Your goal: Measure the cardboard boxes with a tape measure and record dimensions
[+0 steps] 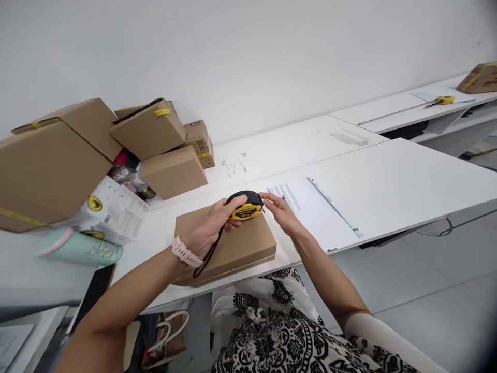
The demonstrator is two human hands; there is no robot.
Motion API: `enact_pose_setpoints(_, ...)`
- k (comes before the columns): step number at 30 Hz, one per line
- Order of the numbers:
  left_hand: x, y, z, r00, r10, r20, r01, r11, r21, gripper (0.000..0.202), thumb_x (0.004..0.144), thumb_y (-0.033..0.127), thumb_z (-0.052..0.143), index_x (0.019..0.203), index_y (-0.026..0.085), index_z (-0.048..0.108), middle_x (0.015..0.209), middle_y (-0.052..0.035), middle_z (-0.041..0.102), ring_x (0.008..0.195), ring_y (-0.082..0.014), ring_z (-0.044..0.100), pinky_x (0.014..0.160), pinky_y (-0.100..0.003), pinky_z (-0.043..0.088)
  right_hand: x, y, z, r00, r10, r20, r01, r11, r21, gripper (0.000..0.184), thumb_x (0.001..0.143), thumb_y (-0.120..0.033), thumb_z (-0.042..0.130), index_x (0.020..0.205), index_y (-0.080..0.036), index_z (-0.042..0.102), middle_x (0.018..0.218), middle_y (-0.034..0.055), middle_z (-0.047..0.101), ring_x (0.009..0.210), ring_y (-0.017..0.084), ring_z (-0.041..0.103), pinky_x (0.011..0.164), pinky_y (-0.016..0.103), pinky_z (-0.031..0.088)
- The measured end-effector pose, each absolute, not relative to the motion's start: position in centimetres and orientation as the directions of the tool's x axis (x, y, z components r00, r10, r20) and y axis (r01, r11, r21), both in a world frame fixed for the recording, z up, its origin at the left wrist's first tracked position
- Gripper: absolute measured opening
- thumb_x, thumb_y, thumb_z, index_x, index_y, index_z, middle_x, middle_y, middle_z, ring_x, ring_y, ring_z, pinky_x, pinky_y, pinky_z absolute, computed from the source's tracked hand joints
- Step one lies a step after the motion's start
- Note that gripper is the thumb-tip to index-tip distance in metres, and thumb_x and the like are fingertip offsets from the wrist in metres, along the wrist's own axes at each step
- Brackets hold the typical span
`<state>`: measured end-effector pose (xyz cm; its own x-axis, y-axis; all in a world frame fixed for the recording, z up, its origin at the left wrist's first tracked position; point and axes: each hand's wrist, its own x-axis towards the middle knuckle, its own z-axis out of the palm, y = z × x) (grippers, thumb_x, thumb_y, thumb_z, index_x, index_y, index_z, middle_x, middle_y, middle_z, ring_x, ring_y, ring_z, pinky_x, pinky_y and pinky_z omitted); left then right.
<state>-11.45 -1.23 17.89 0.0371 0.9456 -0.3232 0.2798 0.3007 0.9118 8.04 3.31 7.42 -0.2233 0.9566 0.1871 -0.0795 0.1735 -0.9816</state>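
Observation:
My left hand [213, 221] is wrapped around a yellow and black tape measure [245, 211], thumb on top. Its dark wrist strap [209, 256] hangs down beside my wrist. The fingertips of my right hand [284, 213] are closed at the front end of the tape measure, where the blade comes out; little or no blade shows. Directly beneath both hands lies a closed flat cardboard box [233, 248] near the table's front edge. To the right of my right hand is a white printed sheet [318, 217] with a ruler-like strip along it.
Several cardboard boxes [155, 129] are piled at the left against the wall. A mint bottle [89, 247] and an avocado-print carton [112, 212] stand there too. Another tape measure [444, 99] lies on the far right table [392, 116]. A bag [171, 336] sits below the table.

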Motion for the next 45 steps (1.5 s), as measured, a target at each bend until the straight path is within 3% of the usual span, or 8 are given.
enact_pose_setpoints(6, -12.5, -2.1, 17.4, -0.004, 0.939, -0.345, 0.229, 0.337, 0.913, 0.063, 0.077, 0.069, 0.069, 0.114, 0.018, 0.070, 0.105, -0.0115, 0.075, 0.063, -0.0165, 0.068, 0.052, -0.026, 0.045, 7.3, 4.9, 7.0, -0.471, 0.838, 0.277, -0.078, 0.273, -0.959, 0.053, 0.091, -0.067, 0.053, 0.126, -0.031, 0.070, 0.145, 0.0041, 0.060, 0.136, 0.026, 0.052, 0.117, 0.048, 0.038)
enact_pose_setpoints(12, -13.4, -2.1, 16.8, -0.036, 0.945, -0.324, 0.158, 0.325, 0.932, 0.055, 0.077, 0.063, 0.073, 0.107, 0.017, 0.072, 0.096, -0.0112, 0.076, 0.056, -0.0158, 0.066, 0.051, -0.026, 0.046, 6.8, 5.8, 7.5, -0.555, 0.753, 0.353, 0.024, 0.439, -0.898, 0.061, 0.090, -0.075, 0.045, 0.122, -0.031, 0.072, 0.145, 0.0047, 0.059, 0.137, 0.024, 0.051, 0.118, 0.047, 0.036)
enact_pose_setpoints(21, -17.4, -4.4, 17.3, -0.105, 0.944, -0.312, 0.080, 0.321, 0.944, 0.045, 0.077, 0.056, 0.076, 0.099, 0.017, 0.073, 0.086, -0.0083, 0.074, 0.053, -0.0142, 0.061, 0.046, -0.025, 0.047, 5.8, 4.8, 8.4, -0.607, 0.737, 0.296, 0.212, 0.510, -0.834, 0.033, 0.100, -0.049, 0.047, 0.121, -0.042, 0.071, 0.148, -0.0010, 0.057, 0.141, 0.027, 0.046, 0.122, 0.063, 0.008)
enact_pose_setpoints(25, -23.1, -6.4, 18.6, -0.245, 0.929, -0.277, 0.018, 0.290, 0.957, 0.037, 0.073, 0.046, 0.079, 0.093, 0.015, 0.074, 0.086, -0.0084, 0.075, 0.057, -0.0156, 0.062, 0.047, -0.024, 0.048, 5.3, 4.5, 8.2, -0.576, 0.756, 0.312, 0.251, 0.526, -0.812, 0.032, 0.099, -0.050, 0.049, 0.121, -0.041, 0.071, 0.148, -0.0002, 0.057, 0.140, 0.027, 0.048, 0.121, 0.063, 0.011)
enact_pose_setpoints(29, -30.5, -8.7, 18.9, -0.419, 0.896, -0.144, -0.015, 0.151, 0.988, 0.036, 0.070, 0.044, 0.078, 0.091, 0.015, 0.073, 0.082, -0.0058, 0.075, 0.065, -0.0192, 0.066, 0.051, -0.025, 0.053, 4.7, 4.3, 8.2, -0.556, 0.766, 0.322, 0.295, 0.544, -0.785, 0.033, 0.098, -0.051, 0.049, 0.119, -0.040, 0.072, 0.145, 0.0021, 0.059, 0.137, 0.028, 0.051, 0.120, 0.063, 0.015)
enact_pose_setpoints(34, -37.0, -10.2, 17.1, -0.567, 0.819, -0.086, -0.094, 0.039, 0.995, 0.029, 0.075, 0.042, 0.072, 0.086, 0.017, 0.067, 0.074, -0.0024, 0.072, 0.065, -0.0185, 0.068, 0.056, -0.025, 0.055, 4.0, 4.4, 7.8, -0.544, 0.765, 0.344, 0.318, 0.568, -0.759, 0.031, 0.098, -0.051, 0.051, 0.117, -0.039, 0.073, 0.141, 0.0032, 0.062, 0.135, 0.029, 0.052, 0.118, 0.063, 0.020)
enact_pose_setpoints(40, -40.3, -9.0, 14.7, -0.569, 0.808, -0.155, -0.160, 0.076, 0.984, 0.033, 0.080, 0.045, 0.067, 0.092, 0.013, 0.067, 0.075, -0.0077, 0.075, 0.067, -0.0237, 0.073, 0.067, -0.038, 0.062, 3.5, 4.6, 7.5, -0.550, 0.748, 0.371, 0.292, 0.588, -0.754, 0.032, 0.097, -0.055, 0.052, 0.116, -0.040, 0.074, 0.137, 0.0031, 0.063, 0.133, 0.029, 0.054, 0.115, 0.059, 0.034)
enact_pose_setpoints(45, -41.5, -8.1, 14.3, -0.521, 0.835, -0.175, -0.186, 0.089, 0.979, 0.034, 0.082, 0.043, 0.068, 0.095, 0.011, 0.068, 0.077, -0.0097, 0.076, 0.067, -0.0251, 0.074, 0.067, -0.040, 0.063, 3.3, 4.2, 7.9, -0.552, 0.760, 0.343, 0.285, 0.558, -0.779, 0.034, 0.096, -0.056, 0.053, 0.116, -0.038, 0.074, 0.138, 0.0046, 0.062, 0.134, 0.028, 0.053, 0.114, 0.057, 0.038)
